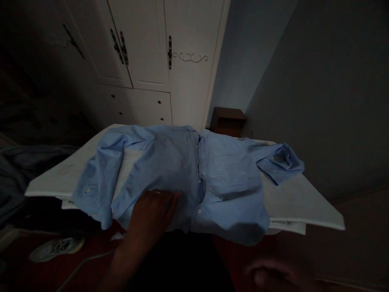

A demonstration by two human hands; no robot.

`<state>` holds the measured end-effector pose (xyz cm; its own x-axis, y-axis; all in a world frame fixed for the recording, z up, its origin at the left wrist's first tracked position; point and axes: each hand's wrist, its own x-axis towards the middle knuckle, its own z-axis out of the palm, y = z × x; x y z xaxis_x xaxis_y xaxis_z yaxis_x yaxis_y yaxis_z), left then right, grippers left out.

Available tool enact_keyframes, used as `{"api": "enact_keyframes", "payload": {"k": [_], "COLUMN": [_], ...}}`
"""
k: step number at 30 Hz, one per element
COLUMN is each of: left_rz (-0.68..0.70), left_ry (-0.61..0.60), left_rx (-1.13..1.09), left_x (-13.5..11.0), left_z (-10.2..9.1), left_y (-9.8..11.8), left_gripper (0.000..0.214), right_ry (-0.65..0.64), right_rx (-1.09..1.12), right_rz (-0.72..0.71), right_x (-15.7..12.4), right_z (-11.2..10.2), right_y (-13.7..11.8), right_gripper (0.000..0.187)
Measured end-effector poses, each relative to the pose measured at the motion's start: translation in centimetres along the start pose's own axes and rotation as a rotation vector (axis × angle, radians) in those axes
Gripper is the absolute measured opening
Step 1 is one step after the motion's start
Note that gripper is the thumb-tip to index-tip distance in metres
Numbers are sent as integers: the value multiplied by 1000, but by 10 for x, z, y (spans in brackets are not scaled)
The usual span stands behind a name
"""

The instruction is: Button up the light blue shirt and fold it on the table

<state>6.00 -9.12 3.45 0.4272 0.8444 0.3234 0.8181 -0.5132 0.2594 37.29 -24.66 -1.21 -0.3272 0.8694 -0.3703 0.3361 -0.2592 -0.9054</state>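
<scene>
A light blue button-up shirt (170, 162) is spread front side up across a white board (57, 178). Its front is partly unbuttoned, with a gap along the button line and a pocket on the right half. One sleeve bends down over the board's left part; the other is folded near the right end. My left hand (153, 211), with a ring on one finger, rests on the lower left of the shirt with its fingers laid out on the cloth. Low on the right, my right hand (273, 271) is dark and blurred, apart from the shirt; its fingers are unclear.
Behind the board stands a white wardrobe (146, 69) with dark handles. A small brown cabinet (229, 117) is by the wall. Dark fabric (27, 166) lies at the left. Below are a grey shoe (56, 249), a cord (85, 259) and a red floor covering.
</scene>
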Motion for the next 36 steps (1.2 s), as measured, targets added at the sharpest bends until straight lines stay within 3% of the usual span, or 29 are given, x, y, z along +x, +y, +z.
{"api": "enact_keyframes", "payload": {"k": [4, 8, 13, 16, 19, 22, 25, 29, 33, 36], "left_rz": [54, 147, 249, 243, 220, 215, 218, 206, 208, 229], "left_ry": [10, 20, 6, 3, 7, 4, -5, -1, 17, 41], "left_rx": [-154, -265, -334, -335, -323, -321, -331, -342, -347, -337], "left_x": [30, 61, 78, 76, 72, 71, 71, 70, 70, 70], "left_z": [8, 22, 44, 53, 57, 58, 58, 59, 60, 59], "left_y": [5, 9, 5, 1, -1, -1, 0, 0, 1, 1], "left_gripper": [30, 25, 22, 21, 24, 24, 24, 24, 24, 28], "right_ry": [147, 296, 303, 383, 404, 403, 280, 188, 294, 458], "right_rx": [-59, -235, -661, -904, -1006, -983, -885, -894, -961, -981], "right_rz": [-394, -517, -501, -521, -471, -346, -212, -147, -99, -114], "right_x": [43, 128, 234, 284, 324, 352, 369, 380, 386, 390], "right_z": [-36, -73, -112, -132, -150, -165, -177, -188, -200, -205], "right_y": [-69, -120, -133, -132, -137, -148, -161, -177, -187, -187], "right_gripper": [28, 26, 60, 68, 73, 73, 70, 49, 29, 28]}}
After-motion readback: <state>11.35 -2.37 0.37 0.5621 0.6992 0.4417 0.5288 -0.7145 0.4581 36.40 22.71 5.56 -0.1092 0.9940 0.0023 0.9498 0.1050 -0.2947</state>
